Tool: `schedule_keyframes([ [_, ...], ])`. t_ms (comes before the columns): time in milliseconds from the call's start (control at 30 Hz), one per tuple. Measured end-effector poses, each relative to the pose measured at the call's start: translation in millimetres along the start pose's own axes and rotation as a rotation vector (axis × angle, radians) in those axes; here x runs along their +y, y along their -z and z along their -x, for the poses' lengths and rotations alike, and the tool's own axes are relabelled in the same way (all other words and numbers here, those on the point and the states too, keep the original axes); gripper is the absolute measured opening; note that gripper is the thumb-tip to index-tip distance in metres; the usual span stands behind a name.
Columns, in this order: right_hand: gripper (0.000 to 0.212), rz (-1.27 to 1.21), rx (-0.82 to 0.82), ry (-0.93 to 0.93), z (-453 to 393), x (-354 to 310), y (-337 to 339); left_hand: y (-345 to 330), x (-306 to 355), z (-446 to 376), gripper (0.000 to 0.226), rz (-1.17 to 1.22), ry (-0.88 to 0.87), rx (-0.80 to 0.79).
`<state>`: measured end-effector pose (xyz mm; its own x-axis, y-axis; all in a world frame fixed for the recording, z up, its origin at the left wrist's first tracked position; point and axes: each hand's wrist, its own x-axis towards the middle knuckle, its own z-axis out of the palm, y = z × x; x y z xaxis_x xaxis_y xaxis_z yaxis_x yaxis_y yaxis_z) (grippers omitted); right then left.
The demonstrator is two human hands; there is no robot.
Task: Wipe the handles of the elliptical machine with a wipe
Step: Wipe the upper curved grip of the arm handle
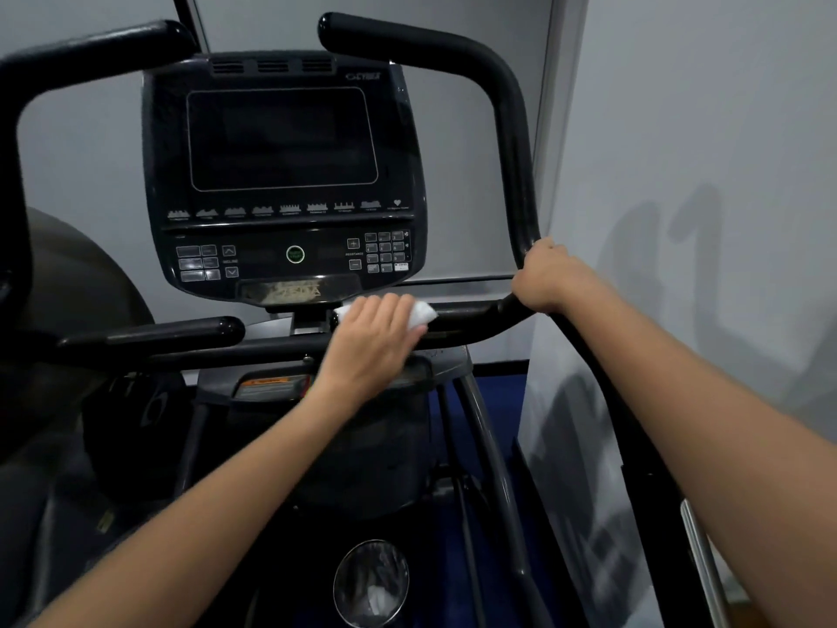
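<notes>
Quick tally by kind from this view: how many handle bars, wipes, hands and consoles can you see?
Handle bars: 4, upper left, upper right, lower left, lower right
Wipes: 1, white wipe
Hands: 2, left hand, right hand
Consoles: 1, console
Total: 8

One camera sits on the person's head. It looks forward and down, close to the machine's screen [283, 174], with both arms reaching out below.

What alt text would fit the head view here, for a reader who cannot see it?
A person's left hand presses a white wipe around the elliptical's short right inner handle below the dark console. The right hand grips the tall curved right handle.
</notes>
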<state>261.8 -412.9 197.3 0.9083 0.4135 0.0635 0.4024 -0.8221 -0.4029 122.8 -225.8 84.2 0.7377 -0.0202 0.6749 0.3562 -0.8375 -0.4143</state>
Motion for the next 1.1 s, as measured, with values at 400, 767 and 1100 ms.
schedule_keyframes([
  [400, 0.060, -0.107, -0.031, -0.032, 0.6, -0.8, -2.0, 30.2, 52.3, -72.0, 0.048, 0.284, 0.344, -0.387],
  [767, 0.045, -0.640, -0.029, -0.154, 0.1, 0.9, 11.5, 23.3, 68.3, -97.8, 0.054, 0.908, 0.531, -0.180],
  [1100, 0.057, -0.953, 0.007, -0.262, 7.9, -0.5, 13.8, 27.8, 55.5, -205.8, 0.038, 1.127, 0.140, 0.453],
])
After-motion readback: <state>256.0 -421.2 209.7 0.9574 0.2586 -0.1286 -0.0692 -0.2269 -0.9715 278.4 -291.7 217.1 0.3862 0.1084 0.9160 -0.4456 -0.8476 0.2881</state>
